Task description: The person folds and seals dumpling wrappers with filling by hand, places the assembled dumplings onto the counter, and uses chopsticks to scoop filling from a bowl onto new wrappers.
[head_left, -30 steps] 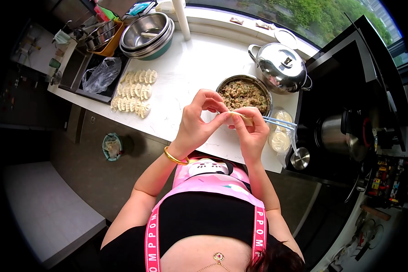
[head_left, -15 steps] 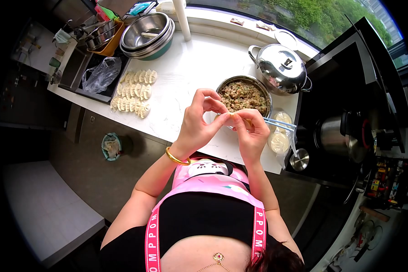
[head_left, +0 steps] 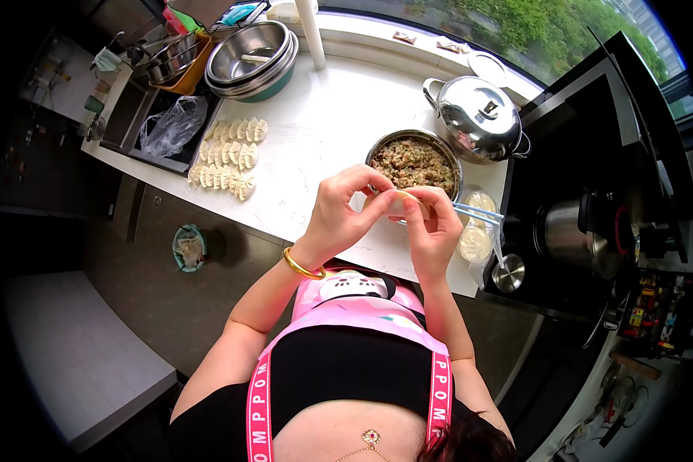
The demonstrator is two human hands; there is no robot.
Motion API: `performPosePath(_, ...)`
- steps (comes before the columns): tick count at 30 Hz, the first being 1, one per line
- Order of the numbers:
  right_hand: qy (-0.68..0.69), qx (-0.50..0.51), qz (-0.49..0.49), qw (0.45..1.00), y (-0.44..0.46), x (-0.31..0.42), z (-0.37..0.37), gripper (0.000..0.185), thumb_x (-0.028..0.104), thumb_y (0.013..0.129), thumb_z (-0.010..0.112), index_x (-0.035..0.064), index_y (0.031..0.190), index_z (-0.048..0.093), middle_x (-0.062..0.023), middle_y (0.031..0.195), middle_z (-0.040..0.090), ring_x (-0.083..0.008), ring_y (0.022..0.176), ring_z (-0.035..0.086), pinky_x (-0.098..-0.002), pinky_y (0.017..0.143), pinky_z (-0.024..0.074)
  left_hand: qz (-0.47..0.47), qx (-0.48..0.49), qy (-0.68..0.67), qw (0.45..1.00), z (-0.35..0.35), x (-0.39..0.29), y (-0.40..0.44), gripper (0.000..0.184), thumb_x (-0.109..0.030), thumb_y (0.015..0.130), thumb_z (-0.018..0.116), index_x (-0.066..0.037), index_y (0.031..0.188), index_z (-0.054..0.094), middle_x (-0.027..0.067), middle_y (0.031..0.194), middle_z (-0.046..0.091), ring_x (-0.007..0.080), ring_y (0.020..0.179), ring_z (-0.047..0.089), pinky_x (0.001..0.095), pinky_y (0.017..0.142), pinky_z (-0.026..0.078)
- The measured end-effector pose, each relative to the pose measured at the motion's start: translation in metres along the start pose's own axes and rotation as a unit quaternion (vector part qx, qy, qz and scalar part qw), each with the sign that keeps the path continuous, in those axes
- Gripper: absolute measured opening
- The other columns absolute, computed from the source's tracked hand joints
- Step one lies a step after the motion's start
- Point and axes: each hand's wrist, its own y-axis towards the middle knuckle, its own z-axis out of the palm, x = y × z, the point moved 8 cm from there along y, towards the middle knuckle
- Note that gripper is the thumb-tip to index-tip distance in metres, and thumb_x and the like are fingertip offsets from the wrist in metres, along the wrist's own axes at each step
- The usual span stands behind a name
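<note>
Between my two hands is a pale dumpling point(head_left: 397, 202), mostly covered by my fingers. My left hand point(head_left: 345, 209) pinches it from the left, thumb and forefinger pressed together. On the other side, my right hand point(head_left: 433, 223) grips its edge with thumb and fingers. Just beyond them stands a metal bowl of minced filling point(head_left: 413, 163). Blue chopsticks point(head_left: 479, 213) stick out to the right of my right hand. Round dough wrappers point(head_left: 476, 242) in a clear plastic bag lie beside that hand. Rows of pleated dumplings point(head_left: 227, 156) rest on the counter at the left.
A lidded steel pot point(head_left: 477, 115) stands behind the filling bowl. Nested basins point(head_left: 250, 61) sit at the back left, near a plastic bag point(head_left: 173, 127) over the sink. The dark stove point(head_left: 550, 165) with another pot point(head_left: 574, 231) is at the right. A bin point(head_left: 189, 248) stands below.
Both hands have shifted slightly, and my left fingers have come down closer to my right ones. More of the pale dough now shows between them. The surroundings look the same.
</note>
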Motion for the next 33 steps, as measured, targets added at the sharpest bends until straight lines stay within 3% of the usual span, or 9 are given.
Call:
performPosePath(7,0.004,-0.006,0.006,1.000,-0.001,-0.001,-0.003,0.006,-0.001,0.089,0.064,-0.0061,0.092,0.061,-0.0080,0.090,0.060,-0.0131,0.078,0.064,-0.0234,0.065,0.0546,0.030,-0.042,0.002,0.999,-0.003,-0.004,-0.002,0.006,-0.001,0.080,0.070,0.001,0.084,0.065,0.0092,0.078,0.066,0.0170,0.067,0.062,0.0277,0.062,0.049)
performPosePath(11,-0.107,-0.013,-0.061,0.992,0.001,0.012,-0.004,0.006,-0.001,0.087,0.065,-0.0042,0.090,0.061,-0.0075,0.083,0.060,-0.0124,0.075,0.061,-0.0226,0.062,0.0499,0.038,-0.044,0.006,0.998,-0.003,-0.006,-0.002,0.007,0.000,0.080,0.069,0.001,0.085,0.064,0.0093,0.078,0.065,0.0171,0.067,0.061,0.0277,0.062,0.049)
performPosePath(13,-0.133,-0.011,-0.080,0.988,-0.001,0.014,-0.005,0.005,-0.001,0.087,0.065,-0.0037,0.089,0.061,-0.0075,0.082,0.060,-0.0123,0.073,0.060,-0.0225,0.062,0.0483,0.014,-0.019,0.005,1.000,-0.001,-0.004,-0.003,0.004,0.002,0.082,0.066,0.001,0.086,0.065,0.0084,0.081,0.065,0.0142,0.073,0.062,0.0257,0.068,0.050)
performPosePath(15,-0.111,-0.017,-0.037,0.993,-0.002,0.005,-0.009,0.005,-0.001,0.087,0.065,-0.0028,0.088,0.060,-0.0075,0.083,0.059,-0.0119,0.070,0.057,-0.0219,0.061,0.0452,0.022,-0.015,-0.013,1.000,0.000,-0.005,-0.002,0.005,0.002,0.082,0.066,0.001,0.087,0.065,0.0082,0.081,0.065,0.0141,0.074,0.062,0.0258,0.068,0.050)
performPosePath(19,-0.069,-0.013,-0.069,0.995,-0.001,0.013,-0.006,0.005,-0.001,0.087,0.064,-0.0025,0.087,0.060,-0.0067,0.084,0.059,-0.0106,0.070,0.055,-0.0209,0.062,0.0440,-0.009,-0.012,-0.085,0.996,0.002,-0.004,-0.002,0.006,0.001,0.082,0.068,0.000,0.087,0.065,0.0077,0.084,0.065,0.0144,0.076,0.062,0.0270,0.069,0.050)
performPosePath(22,-0.078,-0.009,-0.061,0.995,-0.002,0.017,-0.004,0.004,-0.001,0.089,0.063,-0.0028,0.088,0.060,-0.0067,0.086,0.059,-0.0101,0.070,0.055,-0.0207,0.061,0.0446,0.032,0.018,-0.022,0.999,0.003,-0.013,0.001,0.007,0.000,0.081,0.069,-0.001,0.086,0.065,0.0079,0.085,0.064,0.0149,0.076,0.062,0.0274,0.071,0.051)
performPosePath(25,-0.091,0.003,-0.060,0.994,-0.004,0.020,0.003,0.007,0.005,0.094,0.060,-0.0012,0.093,0.058,-0.0021,0.089,0.057,-0.0046,0.073,0.050,-0.0169,0.063,0.0394,0.039,0.018,0.005,0.999,0.002,-0.013,0.002,0.008,-0.001,0.079,0.071,-0.001,0.085,0.064,0.0084,0.084,0.063,0.0153,0.073,0.062,0.0267,0.068,0.051)
performPosePath(29,-0.093,-0.019,-0.066,0.993,-0.010,0.019,0.004,0.011,0.006,0.096,0.058,-0.0009,0.104,0.055,-0.0040,0.093,0.057,-0.0062,0.077,0.055,-0.0189,0.068,0.0449,0.066,0.004,-0.003,0.998,0.006,-0.016,0.002,0.009,0.001,0.079,0.070,0.001,0.083,0.063,0.0083,0.082,0.062,0.0143,0.069,0.060,0.0257,0.060,0.048)
performPosePath(33,-0.108,-0.014,-0.079,0.991,-0.011,0.019,0.003,0.016,0.008,0.097,0.057,-0.0006,0.110,0.052,-0.0050,0.097,0.058,-0.0069,0.079,0.057,-0.0202,0.069,0.0471,0.037,0.018,-0.032,0.999,0.007,-0.014,0.003,0.007,0.002,0.079,0.069,0.001,0.082,0.062,0.0086,0.081,0.061,0.0142,0.068,0.060,0.0259,0.060,0.048)
